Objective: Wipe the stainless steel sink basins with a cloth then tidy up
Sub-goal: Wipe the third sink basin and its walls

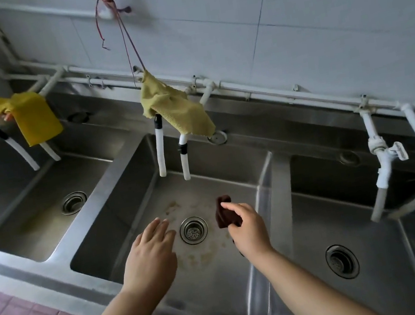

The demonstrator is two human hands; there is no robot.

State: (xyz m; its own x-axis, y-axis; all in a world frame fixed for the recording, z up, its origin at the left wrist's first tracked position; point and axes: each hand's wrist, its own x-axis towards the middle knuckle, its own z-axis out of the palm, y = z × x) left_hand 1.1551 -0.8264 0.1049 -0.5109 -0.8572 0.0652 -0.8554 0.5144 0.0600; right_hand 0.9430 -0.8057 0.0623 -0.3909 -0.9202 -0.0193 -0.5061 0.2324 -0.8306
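From the head view, both hands reach over the middle sink basin [232,180]. The right hand [248,228] pinches a dark brown cloth [225,212], just right of the drain [193,229]. The left hand [152,251], fingers straight and empty, hovers just left of the drain.

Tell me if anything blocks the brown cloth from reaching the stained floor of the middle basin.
Nothing visible does. The right hand pinches the brown cloth above the middle basin, beside the drain strainer. The hanging hoses end farther back.
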